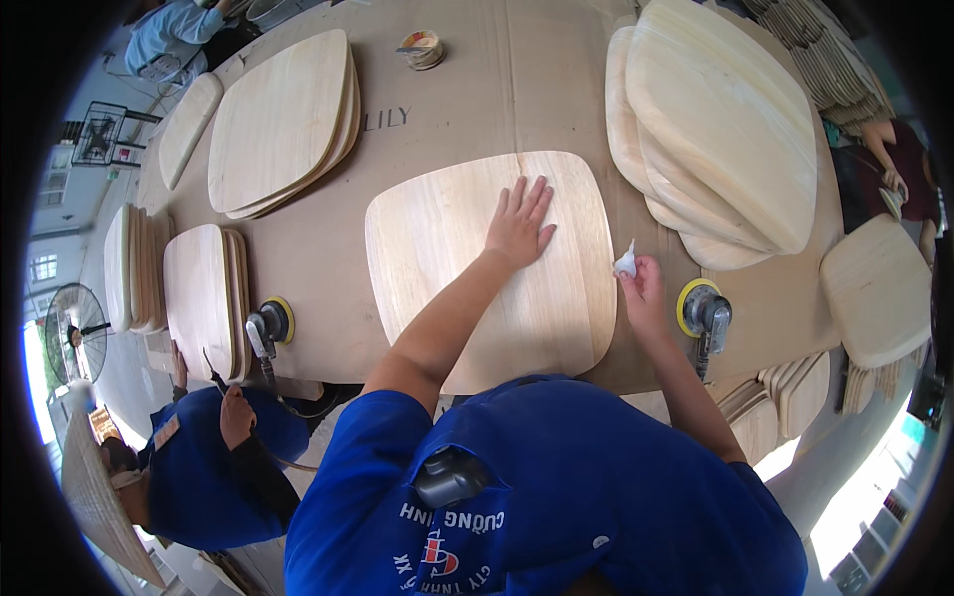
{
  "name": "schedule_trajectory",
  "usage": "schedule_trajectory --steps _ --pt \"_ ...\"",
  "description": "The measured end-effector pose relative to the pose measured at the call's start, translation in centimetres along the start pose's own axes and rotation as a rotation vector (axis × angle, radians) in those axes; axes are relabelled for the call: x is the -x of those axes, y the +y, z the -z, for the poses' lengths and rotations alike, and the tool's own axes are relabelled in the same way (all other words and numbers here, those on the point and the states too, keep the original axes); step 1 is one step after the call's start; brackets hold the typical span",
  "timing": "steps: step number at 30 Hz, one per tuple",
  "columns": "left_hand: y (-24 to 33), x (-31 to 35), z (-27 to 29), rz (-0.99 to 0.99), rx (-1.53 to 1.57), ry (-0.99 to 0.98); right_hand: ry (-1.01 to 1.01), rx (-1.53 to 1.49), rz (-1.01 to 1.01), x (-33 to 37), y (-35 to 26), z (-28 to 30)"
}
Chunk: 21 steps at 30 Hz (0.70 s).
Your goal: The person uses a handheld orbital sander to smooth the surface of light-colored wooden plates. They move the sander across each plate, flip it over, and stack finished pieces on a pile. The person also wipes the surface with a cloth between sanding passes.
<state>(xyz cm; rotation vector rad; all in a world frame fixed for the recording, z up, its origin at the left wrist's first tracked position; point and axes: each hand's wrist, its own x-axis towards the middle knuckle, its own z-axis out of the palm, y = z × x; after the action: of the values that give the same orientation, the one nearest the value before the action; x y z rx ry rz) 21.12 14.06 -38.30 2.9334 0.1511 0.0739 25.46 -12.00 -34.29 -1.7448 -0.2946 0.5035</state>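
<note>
A pale wooden board (477, 288) with rounded corners lies flat in front of me on the brown-covered table. My left hand (520, 226) rests palm down on its upper right part, fingers spread. Just off the board's right edge, my right hand (644, 290) pinches a small white thing with a pointed tip (626, 261). Whether that is a folded scrap or a little tube, I cannot tell. To the right of this hand sits a sander (708, 310) with a yellow-rimmed pad.
Stacked boards stand at far left (278, 124), left (199, 288) and right (725, 119). A small tub (421, 50) sits at the back. Another sander (268, 326) lies near a co-worker in blue (214, 467) holding a hose. More people are at the far left and right.
</note>
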Motion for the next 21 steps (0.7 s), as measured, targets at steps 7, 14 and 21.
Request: schedule_trajectory --steps 7,14,21 --pt "-4.3 5.3 1.0 0.179 0.037 0.027 -0.112 -0.004 0.049 -1.1 -1.0 -0.4" --pt "-13.0 12.4 2.3 0.627 0.025 0.082 -0.182 -0.002 0.067 -1.0 0.4 -0.8" --pt "-7.9 18.8 0.8 0.876 0.031 0.197 -0.226 -0.012 0.02 -3.2 -0.1 -3.1"
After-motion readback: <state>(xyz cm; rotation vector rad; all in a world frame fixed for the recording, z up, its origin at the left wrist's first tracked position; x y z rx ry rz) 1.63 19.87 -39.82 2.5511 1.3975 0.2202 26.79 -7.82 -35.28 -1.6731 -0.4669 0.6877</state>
